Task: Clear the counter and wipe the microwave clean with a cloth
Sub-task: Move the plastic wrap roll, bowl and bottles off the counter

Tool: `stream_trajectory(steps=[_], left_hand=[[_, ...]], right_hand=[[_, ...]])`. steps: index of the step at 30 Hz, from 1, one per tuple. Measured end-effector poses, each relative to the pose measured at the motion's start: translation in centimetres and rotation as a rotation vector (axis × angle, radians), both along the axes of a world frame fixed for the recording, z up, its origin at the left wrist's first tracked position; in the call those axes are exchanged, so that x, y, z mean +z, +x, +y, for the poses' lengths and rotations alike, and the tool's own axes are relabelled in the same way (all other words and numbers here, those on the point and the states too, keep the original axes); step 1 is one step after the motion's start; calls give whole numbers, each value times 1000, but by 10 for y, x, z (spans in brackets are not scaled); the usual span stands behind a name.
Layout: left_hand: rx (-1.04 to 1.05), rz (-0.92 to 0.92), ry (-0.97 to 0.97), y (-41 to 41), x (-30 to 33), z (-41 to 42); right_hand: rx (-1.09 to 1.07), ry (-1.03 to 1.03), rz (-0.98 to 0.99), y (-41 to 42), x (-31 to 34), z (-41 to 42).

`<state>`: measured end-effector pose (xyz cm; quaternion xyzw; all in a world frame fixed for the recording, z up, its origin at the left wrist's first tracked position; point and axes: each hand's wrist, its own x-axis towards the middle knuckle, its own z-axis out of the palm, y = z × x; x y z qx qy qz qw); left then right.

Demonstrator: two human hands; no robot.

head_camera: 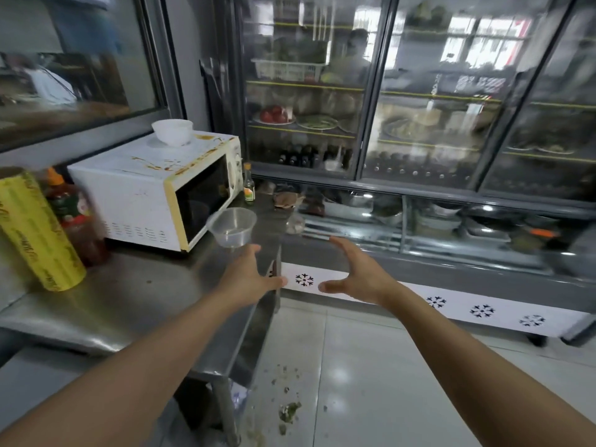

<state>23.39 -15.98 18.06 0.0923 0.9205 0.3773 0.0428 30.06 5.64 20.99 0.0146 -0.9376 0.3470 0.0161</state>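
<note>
At frame left, the yellow wrap roll (38, 233) and sauce bottle (75, 217) crowd the counter (135, 295). The stained microwave (154, 188) carries 1 white bowl (172, 132). Centre, the left hand (248, 272) reaches, fingers spread, nearly touching the clear tub (233, 227), presumably to clear it; the right hand (354, 275) hovers wide, holding nothing.

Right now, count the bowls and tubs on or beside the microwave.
2. A white bowl sits on top of the microwave, towards the back. A clear plastic tub stands on the counter before the microwave door, just beyond the left hand. Others may be hidden.
</note>
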Motion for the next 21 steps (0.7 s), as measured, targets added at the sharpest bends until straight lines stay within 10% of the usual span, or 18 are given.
stream_trajectory(steps=[21], left_hand=[[201, 28, 34, -192, 1, 87]], right_hand=[[159, -20, -15, -212, -1, 90]])
